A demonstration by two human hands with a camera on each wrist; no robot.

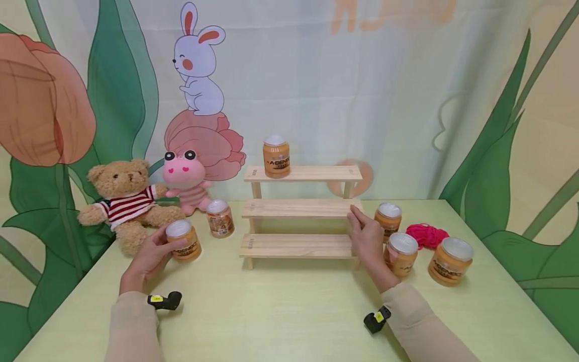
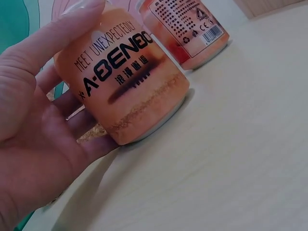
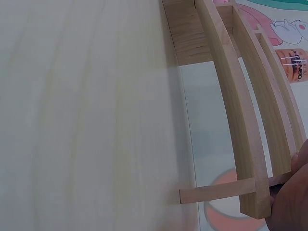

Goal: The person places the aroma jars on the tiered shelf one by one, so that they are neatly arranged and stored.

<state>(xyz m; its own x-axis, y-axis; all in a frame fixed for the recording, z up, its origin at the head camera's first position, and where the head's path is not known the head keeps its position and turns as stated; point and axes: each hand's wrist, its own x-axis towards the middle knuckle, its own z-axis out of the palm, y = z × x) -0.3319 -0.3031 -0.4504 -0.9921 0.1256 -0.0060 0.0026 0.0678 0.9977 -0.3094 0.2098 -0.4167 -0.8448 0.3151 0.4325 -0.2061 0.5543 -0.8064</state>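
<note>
An orange-labelled jar [image 1: 183,240] with a pale lid is in my left hand [image 1: 151,256], thumb on one side and fingers behind it. In the left wrist view the held jar [image 2: 125,72] shows its printed front, its base close over the table. A second jar [image 1: 220,218] stands just behind it. My right hand [image 1: 368,239] grips the right end of a three-step wooden shelf [image 1: 298,207] near the middle step. In the right wrist view only part of this right hand [image 3: 293,197] shows, against the ends of the shelf boards [image 3: 240,120].
One jar [image 1: 277,157] stands at the left of the top step. Three more jars, the nearest one [image 1: 450,261] included, stand right of the shelf by a bundle of pink yarn [image 1: 426,235]. A teddy bear [image 1: 128,201] and a pink plush toy [image 1: 186,181] sit back left.
</note>
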